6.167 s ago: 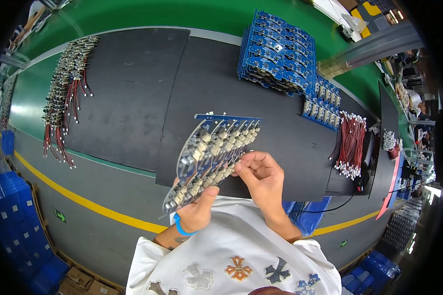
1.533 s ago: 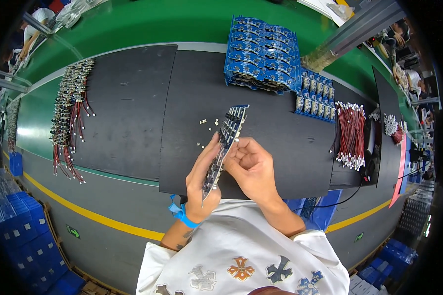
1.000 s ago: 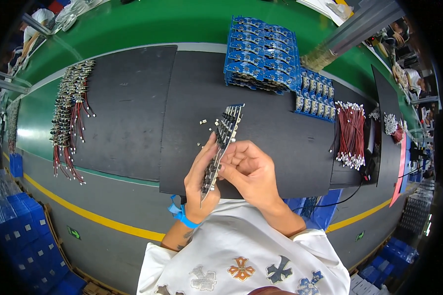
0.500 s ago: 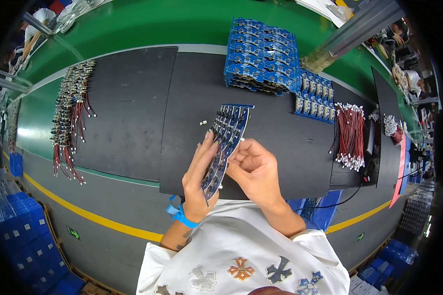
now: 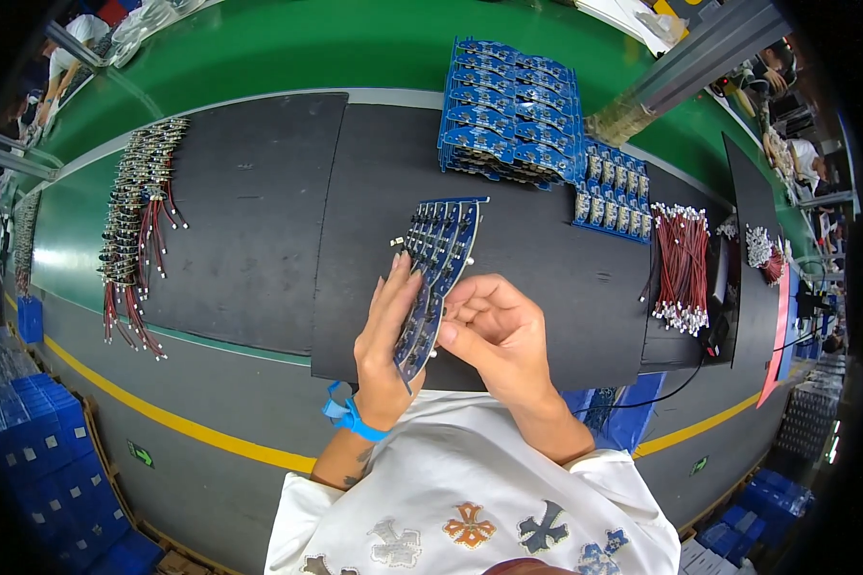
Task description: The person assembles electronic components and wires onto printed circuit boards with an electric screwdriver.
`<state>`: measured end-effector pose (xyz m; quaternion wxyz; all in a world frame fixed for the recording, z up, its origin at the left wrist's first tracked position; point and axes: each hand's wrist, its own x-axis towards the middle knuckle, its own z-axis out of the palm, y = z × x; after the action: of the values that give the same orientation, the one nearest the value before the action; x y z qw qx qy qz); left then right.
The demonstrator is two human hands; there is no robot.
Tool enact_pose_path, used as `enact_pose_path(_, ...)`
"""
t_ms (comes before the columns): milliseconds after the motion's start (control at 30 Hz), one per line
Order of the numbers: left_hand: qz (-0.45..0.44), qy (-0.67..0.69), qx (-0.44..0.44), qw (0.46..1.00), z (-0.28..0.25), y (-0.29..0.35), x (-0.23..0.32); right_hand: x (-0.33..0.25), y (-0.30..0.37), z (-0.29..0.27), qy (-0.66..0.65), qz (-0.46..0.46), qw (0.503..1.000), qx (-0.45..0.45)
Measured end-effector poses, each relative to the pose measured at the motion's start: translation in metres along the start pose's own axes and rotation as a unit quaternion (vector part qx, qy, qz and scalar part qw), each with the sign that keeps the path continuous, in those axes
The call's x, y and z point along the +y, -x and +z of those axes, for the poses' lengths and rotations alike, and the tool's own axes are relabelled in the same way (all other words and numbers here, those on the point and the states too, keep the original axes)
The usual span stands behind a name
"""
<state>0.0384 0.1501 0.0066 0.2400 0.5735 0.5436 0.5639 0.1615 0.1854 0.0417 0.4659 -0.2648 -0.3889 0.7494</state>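
A blue circuit board panel [image 5: 443, 251] stands tilted on edge above the black mat, its rows of small dark parts facing left. My left hand [image 5: 382, 345] supports it, fingers flat along the left face and the palm at the lower end. A blue wrist strap [image 5: 357, 422] circles my left wrist. At the panel's right face, my right hand [image 5: 501, 331] has curled fingers, the thumb tip against the board's edge; whatever the fingertips grip there is hidden. Small white parts stick out from that right face. A tiny white connector [image 5: 398, 241] lies on the mat beside the panel's left side.
Stacked blue circuit panels [image 5: 508, 115] stand at the back, with a smaller panel stack [image 5: 612, 192] beside them. Red wires with white plugs [image 5: 682, 268] lie at right. Wired boards [image 5: 139, 211] line the left. A metal post [image 5: 690, 72] rises at back right.
The panel has turned slightly, and its top has shifted a little left, showing more of its part-covered face. My right thumb has moved slightly along the board's edge.
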Motion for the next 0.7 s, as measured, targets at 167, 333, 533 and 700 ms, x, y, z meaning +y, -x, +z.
enact_pose_path(167,0.017,-0.024,-0.002,1.000,-0.0012,0.0003,-0.0007,0.0004,-0.0013,-0.0014,-0.023,0.019,0.999,-0.015)
enact_pose_path(333,0.012,-0.021,-0.002,1.000,-0.0012,0.0001,-0.0006,-0.0019,-0.0032,0.0000,-0.010,0.021,1.000,-0.002)
enact_pose_path(533,0.025,-0.032,-0.014,0.999,-0.0021,-0.0016,0.0001,-0.0028,-0.0041,-0.0042,-0.011,0.025,1.000,0.009)
enact_pose_path(700,0.013,-0.024,-0.008,1.000,-0.0051,-0.0011,-0.0025,-0.0044,-0.0041,-0.0044,-0.006,0.038,0.999,0.012)
